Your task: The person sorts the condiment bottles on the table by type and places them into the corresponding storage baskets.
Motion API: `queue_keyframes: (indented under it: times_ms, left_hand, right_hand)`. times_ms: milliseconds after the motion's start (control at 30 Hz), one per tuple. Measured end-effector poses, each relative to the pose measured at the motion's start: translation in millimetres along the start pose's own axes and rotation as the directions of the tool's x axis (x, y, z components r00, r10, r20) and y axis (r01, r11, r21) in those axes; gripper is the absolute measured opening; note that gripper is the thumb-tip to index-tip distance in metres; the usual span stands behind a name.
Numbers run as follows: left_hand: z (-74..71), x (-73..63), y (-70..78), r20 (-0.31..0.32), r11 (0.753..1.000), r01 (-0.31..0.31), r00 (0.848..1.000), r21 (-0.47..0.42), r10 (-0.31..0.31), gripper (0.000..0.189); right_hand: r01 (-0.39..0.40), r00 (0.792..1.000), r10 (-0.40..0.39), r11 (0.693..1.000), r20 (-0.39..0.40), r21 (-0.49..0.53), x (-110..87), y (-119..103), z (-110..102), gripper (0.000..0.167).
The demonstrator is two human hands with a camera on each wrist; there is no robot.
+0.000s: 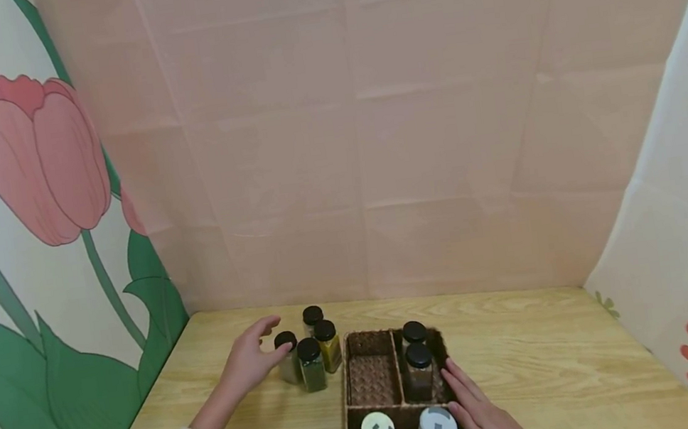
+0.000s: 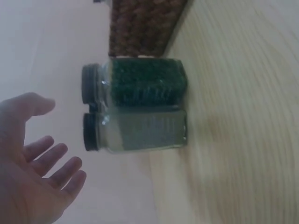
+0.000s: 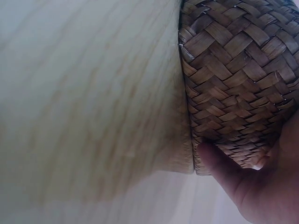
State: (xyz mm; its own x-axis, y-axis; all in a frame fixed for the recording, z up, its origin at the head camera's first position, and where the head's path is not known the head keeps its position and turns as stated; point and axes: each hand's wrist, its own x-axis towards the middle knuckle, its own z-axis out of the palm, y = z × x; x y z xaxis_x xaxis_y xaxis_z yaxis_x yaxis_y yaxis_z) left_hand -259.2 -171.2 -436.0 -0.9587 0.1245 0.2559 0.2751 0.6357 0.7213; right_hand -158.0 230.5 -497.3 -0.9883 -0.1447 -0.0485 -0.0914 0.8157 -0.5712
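My left hand reaches in from the left, thumb and fingers spread around the black cap of a jar of pale greenish powder. In the left wrist view, a gap shows between this hand and the jar caps. Touching that jar is a jar of dark green flakes. A jar with yellow contents and another black-capped jar are just behind. My right hand rests along the right side of a brown woven basket, its fingers extended, one fingertip against the outer weave in the right wrist view.
Two black-capped jars stand in the basket's back right compartment. Two bottles with pale lids, one yellowish and one white, occupy the front. Cloth backdrops border the wood-grain table.
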Motion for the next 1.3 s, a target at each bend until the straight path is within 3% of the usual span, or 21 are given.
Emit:
queue_keyframes:
  times_ms: [467, 800, 1300]
  left_hand:
    - [2.9, -0.4, -26.3, 0.021, 0.997, 0.052, 0.998, -0.049, -0.051, 0.059]
    - [13.0, -0.7, -48.9, 0.060, 0.993, 0.036, 0.998, -0.114, -0.029, 0.061]
    - [27.6, 10.5, -66.5, 0.119, 0.979, 0.073, 0.992, -0.190, -0.051, 0.067]
  right_hand:
    - [-0.003, 1.000, 0.003, 1.000, -0.003, -0.011, 1.3, 2, 1, 0.062]
    - [0.028, 0.999, -0.029, 0.999, -0.021, -0.023, -1.8, 2, 3, 0.064]
    - [0.026, 1.000, -0.026, 1.000, -0.003, 0.000, 1.0, 3, 0, 0.068]
